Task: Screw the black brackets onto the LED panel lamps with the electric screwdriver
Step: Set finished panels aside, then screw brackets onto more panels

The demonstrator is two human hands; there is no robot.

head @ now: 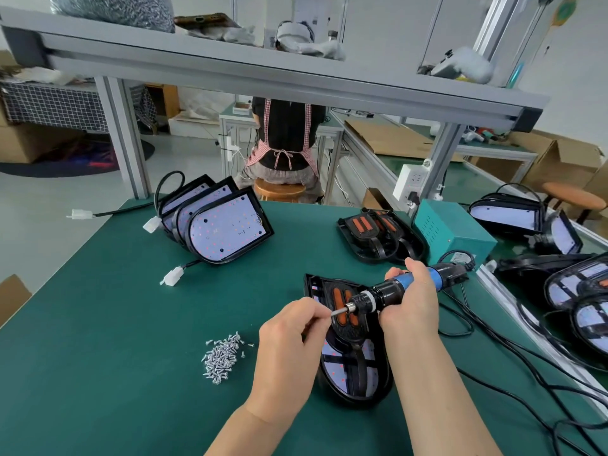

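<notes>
Item 1, left grip (289, 343): fingers and thumb curled, pinching the tip of the bit (339, 312) just over the worked lamp. Whether a screw sits between the fingertips cannot be told.

Item 2, right grip (411, 301): wrapped round the blue-and-black body of the electric screwdriver (388, 289), which is held nearly level above the lamp's far end with its bit pointing left.

Item 3, LED panel lamp (348, 366): lies on the green desk (131, 324) directly under both grips, rounded end toward the camera, white dotted board partly showing.

Item 4, black bracket (348, 337): rests on top of that lamp, two orange strips at its far end, partly hidden by the tool and grips.

Item 5, screws (222, 357): loose heap left of the lamp, near the left grip but not touching it.

Item 6, stacked lamps (227, 225): several, leaning with boards up, beyond and left of the lamp, white plugs on their leads.

Item 7, bracketed lamps (378, 235): a small stack beyond the lamp, orange strips up.

Item 8, teal box (454, 232): beyond and right of the lamp.

Item 9, further lamps (572, 291): right of the lamp, well apart, among black cables.
</notes>
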